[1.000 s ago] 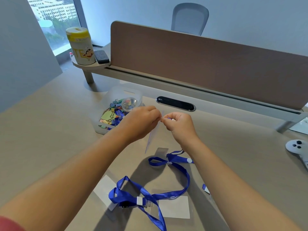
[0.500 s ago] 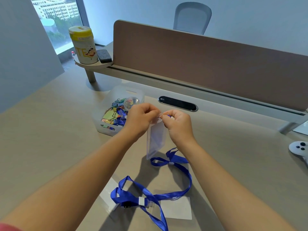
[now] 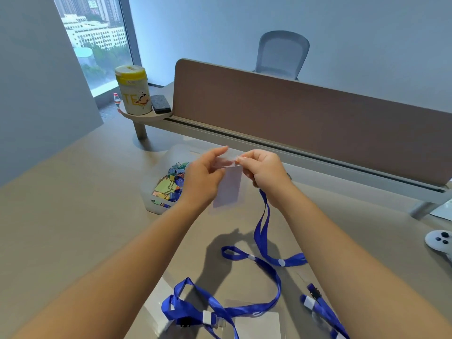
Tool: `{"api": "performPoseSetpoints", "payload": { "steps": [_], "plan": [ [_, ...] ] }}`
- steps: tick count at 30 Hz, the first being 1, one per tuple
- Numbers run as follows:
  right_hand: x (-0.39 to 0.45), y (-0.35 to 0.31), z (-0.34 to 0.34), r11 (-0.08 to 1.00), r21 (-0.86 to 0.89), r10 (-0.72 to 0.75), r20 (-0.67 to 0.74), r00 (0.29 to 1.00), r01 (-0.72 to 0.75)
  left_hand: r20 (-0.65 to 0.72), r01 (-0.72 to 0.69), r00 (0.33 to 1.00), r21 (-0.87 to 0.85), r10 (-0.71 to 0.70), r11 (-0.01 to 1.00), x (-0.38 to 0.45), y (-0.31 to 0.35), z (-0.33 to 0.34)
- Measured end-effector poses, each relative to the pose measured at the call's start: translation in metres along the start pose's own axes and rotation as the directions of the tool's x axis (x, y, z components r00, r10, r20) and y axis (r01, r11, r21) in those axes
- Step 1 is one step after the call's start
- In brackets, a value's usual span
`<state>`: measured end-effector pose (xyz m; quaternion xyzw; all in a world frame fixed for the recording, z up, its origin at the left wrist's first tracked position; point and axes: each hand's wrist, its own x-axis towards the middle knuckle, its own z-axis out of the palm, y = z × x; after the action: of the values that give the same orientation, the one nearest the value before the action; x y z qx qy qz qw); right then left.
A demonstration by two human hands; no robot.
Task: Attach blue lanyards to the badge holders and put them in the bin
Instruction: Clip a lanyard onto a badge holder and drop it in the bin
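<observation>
A clear badge holder (image 3: 228, 189) with a white card hangs upright in the air between my hands. My left hand (image 3: 204, 176) pinches its top left edge. My right hand (image 3: 265, 172) pinches its top right corner, where the clip end of a blue lanyard (image 3: 263, 231) meets it; the strap drops from this hand to the desk and loops there. The translucent bin (image 3: 156, 204), holding coloured clips and blue straps, stands just left of my left hand. More badge holders (image 3: 256, 324) and blue lanyards (image 3: 190, 311) lie on the desk near me.
A brown desk divider (image 3: 305, 118) runs across the back. A yellow-lidded canister (image 3: 133, 90) and a dark eraser (image 3: 160, 104) sit on a small shelf at the back left. A white game controller (image 3: 440, 241) lies at the right edge. Another lanyard end (image 3: 318, 304) lies at lower right.
My hands have lifted higher with the badge holder, and the lanyard strap now rises off the desk from my right hand. The camera has tilted up.
</observation>
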<state>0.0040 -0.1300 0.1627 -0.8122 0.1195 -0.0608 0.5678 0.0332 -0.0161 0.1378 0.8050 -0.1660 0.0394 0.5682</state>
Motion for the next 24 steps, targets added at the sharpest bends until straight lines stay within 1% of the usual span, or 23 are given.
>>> {"api": "performPoseSetpoints", "payload": {
  "steps": [2, 3, 6, 8, 9, 10, 12, 13, 16, 18, 19, 20, 21, 23, 24],
  "plan": [
    [0.006, -0.008, -0.002, 0.991, -0.094, -0.095, -0.007, 0.995, 0.094, -0.105, -0.057, 0.992, 0.083, 0.066, 0.995, 0.008, 0.001, -0.005],
    [0.009, -0.011, -0.003, 0.978, -0.158, -0.136, -0.005, 0.991, 0.134, -0.129, -0.089, 0.986, 0.133, 0.107, 0.987, 0.012, 0.001, -0.007],
    [0.013, -0.02, -0.003, 0.904, -0.367, -0.235, 0.006, 0.972, 0.221, -0.138, -0.211, 0.954, 0.328, 0.268, 0.921, 0.02, 0.002, -0.014],
    [0.015, -0.025, -0.004, 0.841, -0.481, -0.267, 0.031, 0.963, 0.249, -0.122, -0.314, 0.908, 0.437, 0.402, 0.843, 0.023, 0.002, -0.02],
    [0.017, -0.028, -0.004, 0.829, -0.505, -0.248, 0.051, 0.967, 0.24, -0.092, -0.374, 0.878, 0.48, 0.469, 0.793, 0.024, 0.003, -0.023],
    [0.019, -0.03, -0.006, 0.849, -0.486, -0.198, 0.072, 0.978, 0.207, -0.057, -0.427, 0.846, 0.524, 0.53, 0.737, 0.025, 0.002, -0.026],
    [0.023, -0.034, -0.01, 0.93, -0.36, -0.023, 0.126, 0.992, 0.067, 0.004, -0.492, 0.793, 0.594, 0.609, 0.636, 0.026, -0.002, -0.03],
    [0.023, -0.035, -0.012, 0.949, -0.314, 0.055, 0.147, 0.988, -0.006, 0.03, -0.513, 0.771, 0.621, 0.636, 0.592, 0.027, -0.004, -0.03],
    [0.027, -0.031, -0.015, 0.937, -0.332, 0.176, 0.179, 0.968, -0.109, 0.081, -0.563, 0.69, 0.684, 0.719, 0.464, 0.03, -0.012, -0.032],
    [0.029, -0.026, -0.014, 0.927, -0.347, 0.216, 0.181, 0.96, -0.143, 0.115, -0.586, 0.665, 0.694, 0.738, 0.419, 0.034, -0.016, -0.033],
    [0.03, -0.022, -0.013, 0.927, -0.348, 0.21, 0.168, 0.963, -0.141, 0.129, -0.591, 0.67, 0.689, 0.731, 0.421, 0.035, -0.017, -0.033],
    [0.032, -0.019, -0.013, 0.932, -0.342, 0.18, 0.145, 0.973, -0.121, 0.129, -0.584, 0.691, 0.679, 0.711, 0.445, 0.035, -0.018, -0.032],
    [0.034, -0.015, -0.012, 0.941, -0.327, 0.128, 0.108, 0.986, -0.086, 0.12, -0.565, 0.728, 0.664, 0.675, 0.49, 0.035, -0.02, -0.03],
    [0.036, -0.009, -0.009, 0.967, -0.256, -0.003, -0.004, 1.0, 0.002, 0.092, -0.486, 0.827, 0.613, 0.555, 0.623, 0.032, -0.022, -0.026],
    [0.035, -0.009, -0.009, 0.98, -0.193, -0.062, -0.054, 0.997, 0.051, 0.065, -0.429, 0.874, 0.571, 0.482, 0.7, 0.03, -0.023, -0.024]
  ]
}}
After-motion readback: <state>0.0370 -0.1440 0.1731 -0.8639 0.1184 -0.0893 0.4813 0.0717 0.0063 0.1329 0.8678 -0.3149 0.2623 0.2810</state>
